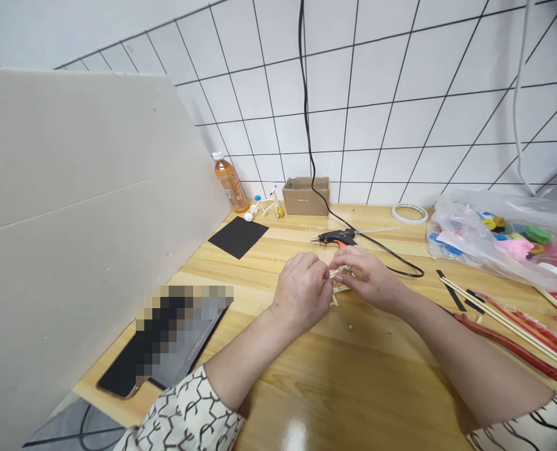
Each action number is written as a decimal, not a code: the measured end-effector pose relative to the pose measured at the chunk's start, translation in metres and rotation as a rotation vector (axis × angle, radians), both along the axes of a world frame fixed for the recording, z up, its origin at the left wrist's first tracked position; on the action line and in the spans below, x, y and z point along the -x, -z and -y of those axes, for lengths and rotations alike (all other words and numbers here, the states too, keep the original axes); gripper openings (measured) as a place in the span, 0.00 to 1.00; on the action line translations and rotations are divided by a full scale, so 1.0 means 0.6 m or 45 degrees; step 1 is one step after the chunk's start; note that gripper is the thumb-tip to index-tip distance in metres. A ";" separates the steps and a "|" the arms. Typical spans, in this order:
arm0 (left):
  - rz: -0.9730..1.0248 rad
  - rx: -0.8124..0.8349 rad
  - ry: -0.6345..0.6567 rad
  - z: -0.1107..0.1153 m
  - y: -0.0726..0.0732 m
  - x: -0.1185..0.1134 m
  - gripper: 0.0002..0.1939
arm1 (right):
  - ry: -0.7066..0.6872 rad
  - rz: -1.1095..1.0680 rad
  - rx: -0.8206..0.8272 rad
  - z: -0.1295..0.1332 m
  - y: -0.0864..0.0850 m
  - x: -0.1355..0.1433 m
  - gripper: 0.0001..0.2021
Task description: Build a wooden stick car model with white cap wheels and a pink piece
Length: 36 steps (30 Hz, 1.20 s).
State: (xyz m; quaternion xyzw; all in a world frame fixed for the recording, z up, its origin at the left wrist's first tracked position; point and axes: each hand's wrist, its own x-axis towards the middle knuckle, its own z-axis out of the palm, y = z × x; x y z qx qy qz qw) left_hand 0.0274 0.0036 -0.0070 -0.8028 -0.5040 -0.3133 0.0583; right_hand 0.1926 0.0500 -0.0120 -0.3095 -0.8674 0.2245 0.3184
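My left hand (305,287) and my right hand (365,275) meet over the middle of the wooden table. Both are closed, with their fingers around a small frame of thin pale wooden sticks (335,297). Most of that frame is hidden by my fingers; only a few stick ends show below them. Just beyond my right hand lies a black and orange hot glue gun (337,238), its nozzle pointing left and a clear glue stick in its back.
Behind stand a drink bottle (231,183), a small stick model (269,203) and a cardboard box (306,196). Black card (239,237) and a phone (132,357) lie left. On the right are tape (410,213), a plastic bag (504,238), sticks (508,322) and red-handled pliers (513,344).
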 end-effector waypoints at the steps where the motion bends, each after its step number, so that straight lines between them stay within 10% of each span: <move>1: -0.019 -0.013 0.000 0.001 0.000 0.000 0.04 | -0.001 0.001 0.007 0.000 0.000 0.000 0.05; 36: -0.396 -0.212 -0.071 0.008 0.001 -0.002 0.08 | -0.049 0.010 -0.018 -0.004 0.000 -0.004 0.07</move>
